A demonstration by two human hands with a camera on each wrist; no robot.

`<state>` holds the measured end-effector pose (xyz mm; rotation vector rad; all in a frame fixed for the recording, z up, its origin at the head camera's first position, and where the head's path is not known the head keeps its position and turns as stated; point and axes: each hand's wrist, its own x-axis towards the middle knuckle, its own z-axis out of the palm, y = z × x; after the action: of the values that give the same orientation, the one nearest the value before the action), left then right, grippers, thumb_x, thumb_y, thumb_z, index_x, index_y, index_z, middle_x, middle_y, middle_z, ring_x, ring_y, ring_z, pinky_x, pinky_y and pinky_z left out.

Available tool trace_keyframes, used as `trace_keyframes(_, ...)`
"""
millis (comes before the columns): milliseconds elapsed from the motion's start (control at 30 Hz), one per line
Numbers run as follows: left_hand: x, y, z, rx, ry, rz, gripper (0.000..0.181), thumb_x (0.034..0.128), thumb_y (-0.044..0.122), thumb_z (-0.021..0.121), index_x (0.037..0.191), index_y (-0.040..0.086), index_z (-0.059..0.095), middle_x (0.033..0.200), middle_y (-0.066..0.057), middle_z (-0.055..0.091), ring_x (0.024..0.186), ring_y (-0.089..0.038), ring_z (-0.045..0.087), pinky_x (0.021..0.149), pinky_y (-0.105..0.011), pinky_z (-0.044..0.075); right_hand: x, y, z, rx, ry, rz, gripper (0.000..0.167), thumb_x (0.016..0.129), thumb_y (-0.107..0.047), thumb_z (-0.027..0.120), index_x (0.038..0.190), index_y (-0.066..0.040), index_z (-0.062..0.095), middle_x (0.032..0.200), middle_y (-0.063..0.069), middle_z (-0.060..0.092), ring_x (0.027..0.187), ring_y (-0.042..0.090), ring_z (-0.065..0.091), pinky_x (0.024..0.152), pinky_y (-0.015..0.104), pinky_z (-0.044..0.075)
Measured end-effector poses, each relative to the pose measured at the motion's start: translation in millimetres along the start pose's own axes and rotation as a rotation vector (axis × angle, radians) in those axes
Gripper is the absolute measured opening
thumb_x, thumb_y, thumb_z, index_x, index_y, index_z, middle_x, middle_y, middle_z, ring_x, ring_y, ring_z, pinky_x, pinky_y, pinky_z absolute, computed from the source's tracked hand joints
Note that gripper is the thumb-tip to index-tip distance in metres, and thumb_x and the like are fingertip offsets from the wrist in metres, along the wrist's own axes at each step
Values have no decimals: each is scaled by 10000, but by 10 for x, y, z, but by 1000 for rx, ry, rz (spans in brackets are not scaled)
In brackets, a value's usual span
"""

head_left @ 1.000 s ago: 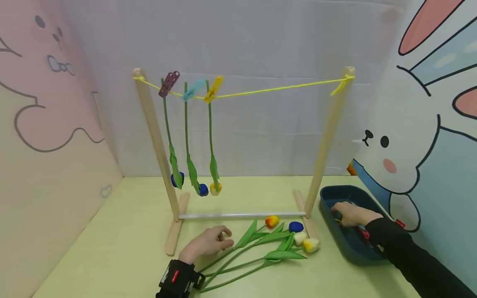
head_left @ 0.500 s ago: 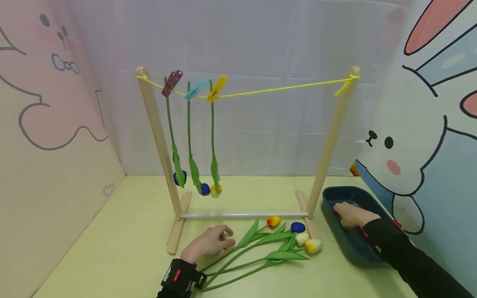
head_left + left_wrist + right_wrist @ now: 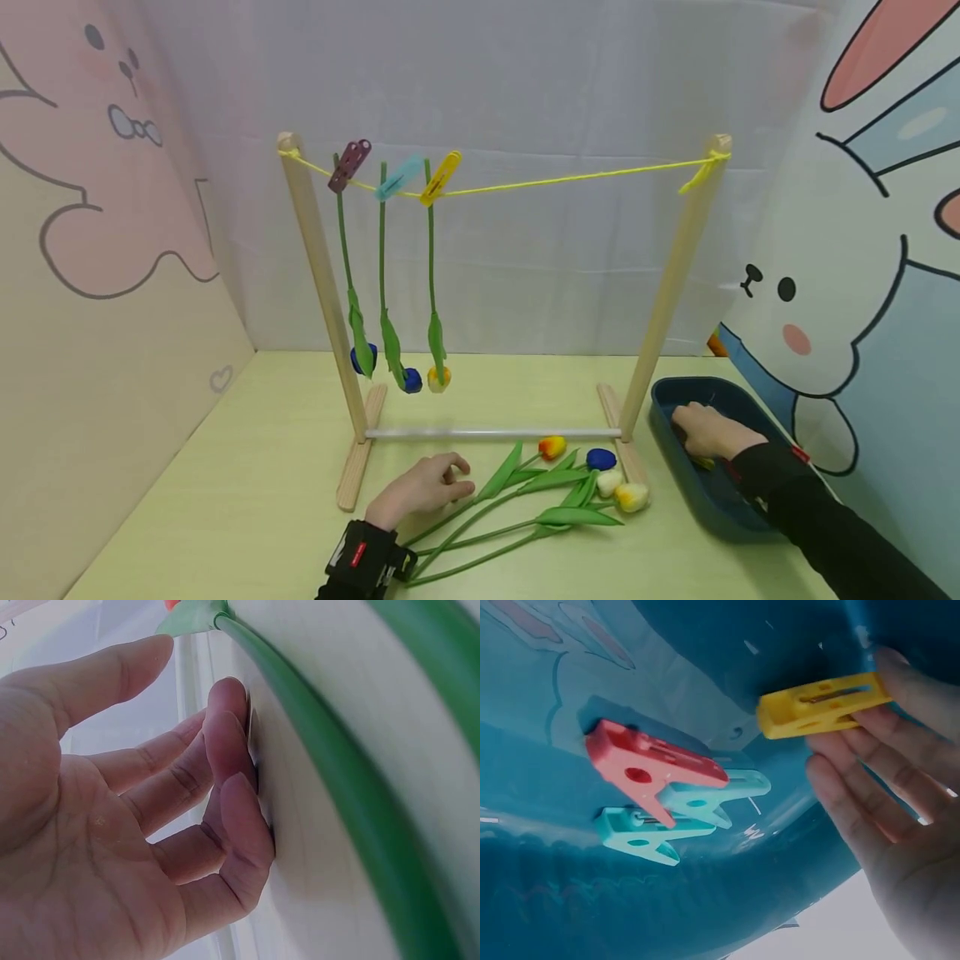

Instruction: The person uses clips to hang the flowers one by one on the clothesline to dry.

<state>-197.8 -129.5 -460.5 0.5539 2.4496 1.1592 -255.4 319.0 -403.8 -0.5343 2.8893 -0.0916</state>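
Pale tabletop (image 3: pixel 210 467) bears a wooden frame (image 3: pixel 676 283) and, beside it, a dark basin (image 3: pixel 738 525). Three tulips (image 3: pixel 392 342) already hang clipped to the yellow line (image 3: pixel 577 177); four tulips (image 3: pixel 558 479) lie unhung beside the left hand (image 3: pixel 423 487), its loosely curled fingers holding nothing. Within the basin the right hand (image 3: pixel 711 429) pinches a yellow clothespin (image 3: pixel 787 714) near a red clothespin (image 3: pixel 660 759) and two teal clothespins (image 3: pixel 661 835).

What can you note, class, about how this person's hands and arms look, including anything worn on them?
The left hand and right hand are both gloveless. A bulky black wristband with a small red label sits on the left wrist; a long black sleeve covers the right arm.
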Motion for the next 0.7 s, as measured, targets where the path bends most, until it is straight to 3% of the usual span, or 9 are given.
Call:
trace_keyframes(200,5,2,-7,1,2,-10,357,987,236,657,1231,-20,606,849,-71,643,713,-167,568,629,-293,430,0,26,-20,15,65,-38,139,788,70,658,812,-56,604,741,33,530,688,180,473,636,341,432)
trace_keyframes(300,0,6,-9,-5,4,-20,359,985,236,661,1233,-18,605,854,-72,641,718,-173,569,631,-298,431,-3,27,-51,59,78,-37,117,826,34,679,936,2,655,764,42,575,665,158,498,620,325,457)
trace_keyframes(400,-9,12,-12,-6,10,-30,360,983,239,664,1234,-11,606,856,-69,639,720,-172,568,633,-299,433,-16,23,-92,103,118,-23,242,859,22,674,1092,86,654,803,53,638,690,178,598,627,345,528)
trace_keyframes(533,-7,11,-11,-6,15,-34,360,981,242,667,1234,-7,606,854,-69,637,716,-166,561,629,-294,430,-50,6,-150,123,234,-13,294,897,32,644,1161,159,622,815,115,665,798,309,692,668,426,556)
trace_keyframes(700,11,5,-6,-10,8,-28,352,985,233,662,1231,-14,606,851,-68,642,706,-163,560,627,-289,429,-168,-94,-291,113,432,-20,303,947,16,621,1219,146,587,951,245,657,822,362,642,723,519,553)
